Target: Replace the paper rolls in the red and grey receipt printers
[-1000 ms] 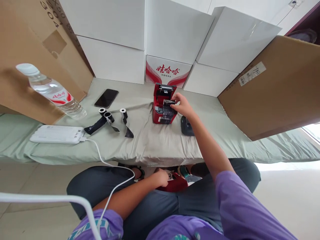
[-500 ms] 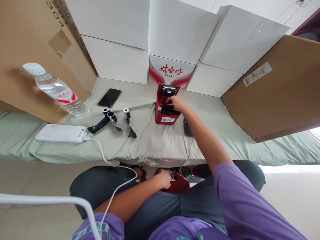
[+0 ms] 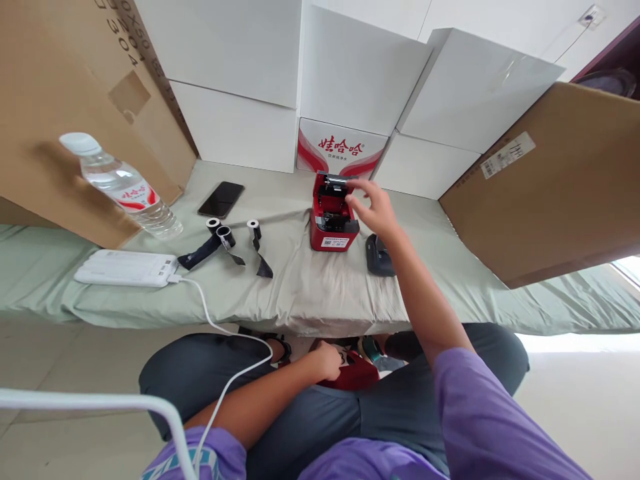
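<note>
Our right hand (image 3: 376, 208) is now out of the red printer (image 3: 334, 227) and up by its raised lid (image 3: 334, 187), thumb and fingers spread — the printer stands open on the cloth (image 3: 300, 280) before us, probably for easy reach — while our left hand (image 3: 327, 362) rests low by a red item (image 3: 354, 376), its grip unclear.

12 o'clock: 娃哈哈® 饮用纯净水 on red-white box (image 3: 343, 145). 9: 娃哈哈 on water bottle (image 3: 133, 190). 10: "304", "201" on brown carton (image 3: 65, 80). Red printer (image 3: 320, 237) label: too small.
</note>
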A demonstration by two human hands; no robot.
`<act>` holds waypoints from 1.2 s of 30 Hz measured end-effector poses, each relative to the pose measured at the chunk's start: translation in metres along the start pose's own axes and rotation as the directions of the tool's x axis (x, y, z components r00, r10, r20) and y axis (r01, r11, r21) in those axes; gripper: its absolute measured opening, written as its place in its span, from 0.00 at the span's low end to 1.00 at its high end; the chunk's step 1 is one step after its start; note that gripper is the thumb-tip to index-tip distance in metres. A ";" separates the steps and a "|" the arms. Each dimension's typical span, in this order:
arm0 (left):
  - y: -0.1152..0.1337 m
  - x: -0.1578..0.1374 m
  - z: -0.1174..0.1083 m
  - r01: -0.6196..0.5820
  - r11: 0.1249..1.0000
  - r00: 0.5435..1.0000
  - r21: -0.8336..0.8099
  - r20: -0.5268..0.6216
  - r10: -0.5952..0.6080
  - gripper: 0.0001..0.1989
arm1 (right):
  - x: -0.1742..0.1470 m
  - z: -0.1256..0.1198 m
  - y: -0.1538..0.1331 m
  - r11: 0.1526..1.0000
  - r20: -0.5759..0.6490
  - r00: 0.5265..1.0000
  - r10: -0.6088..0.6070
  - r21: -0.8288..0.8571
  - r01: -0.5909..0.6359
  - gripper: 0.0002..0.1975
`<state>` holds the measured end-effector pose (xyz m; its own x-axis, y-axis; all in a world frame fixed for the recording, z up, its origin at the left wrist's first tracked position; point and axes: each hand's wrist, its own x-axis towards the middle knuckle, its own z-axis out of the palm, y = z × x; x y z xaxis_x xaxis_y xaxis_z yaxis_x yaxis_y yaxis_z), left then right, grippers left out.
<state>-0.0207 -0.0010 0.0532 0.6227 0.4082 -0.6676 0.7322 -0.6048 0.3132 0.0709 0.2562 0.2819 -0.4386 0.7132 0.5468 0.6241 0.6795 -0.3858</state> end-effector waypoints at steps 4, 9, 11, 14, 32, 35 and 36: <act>-0.001 0.001 -0.005 -0.004 1.000 0.997 0.030 0.073 0.002 0.21 | 0.041 0.017 0.015 0.981 0.044 0.994 0.102 -0.173 -0.093 0.28; 0.001 -0.019 -0.023 -0.129 0.991 0.990 0.043 -0.047 0.130 0.18 | 0.034 0.024 0.008 0.966 0.073 0.989 0.128 -0.233 -0.108 0.29; 0.002 -0.038 -0.039 -0.387 0.922 0.893 0.002 -0.248 0.375 0.15 | 0.017 0.024 0.008 0.987 0.033 0.994 0.100 -0.131 -0.095 0.31; -0.009 -0.071 -0.077 -0.684 0.710 0.599 -0.166 -0.684 0.417 0.13 | -0.001 0.035 0.018 0.988 -0.106 0.991 0.086 0.138 -0.071 0.32; -0.137 -0.072 -0.209 -0.036 0.996 -0.241 -0.085 -0.966 -0.091 0.11 | -0.031 0.094 0.033 0.688 -0.402 0.772 0.493 0.723 -0.064 0.16; -0.138 -0.074 -0.211 -0.084 0.988 -0.288 -0.128 -0.946 -0.147 0.12 | -0.030 0.099 0.038 0.669 -0.389 0.764 0.514 0.740 -0.073 0.16; -0.138 -0.075 -0.212 -0.111 0.983 -0.294 -0.143 -0.940 -0.170 0.12 | -0.029 0.099 0.040 0.666 -0.382 0.766 0.518 0.741 -0.081 0.17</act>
<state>-0.1094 0.1967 0.2029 -0.0484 0.6259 0.7784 0.6909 -0.5418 0.4786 0.0445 0.2794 0.1767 0.2339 0.8323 0.5026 -0.0278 0.5225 -0.8522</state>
